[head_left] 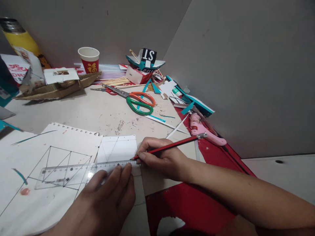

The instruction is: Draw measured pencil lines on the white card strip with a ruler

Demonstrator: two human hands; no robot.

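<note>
My right hand (162, 157) pinches a red and black pencil (176, 145), its tip at the upper edge of a clear plastic ruler (57, 178). My left hand (105, 200) presses the ruler down with its fingertips close together. Beneath the ruler lies a white card (119, 149) with pencil lines; my hands hide part of it. To the left, the ruler also crosses a spiral-torn sheet (24, 157) bearing a drawn figure of straight lines and dots.
Scissors (129, 96) with orange and green handles lie beyond my hands. A pink glue gun (206, 131) rests at the right on red cloth (192, 203). At the back are a cardboard boat (49, 91), a paper cup (89, 60), a teal boat (145, 64), wooden sticks (113, 82) and scraps.
</note>
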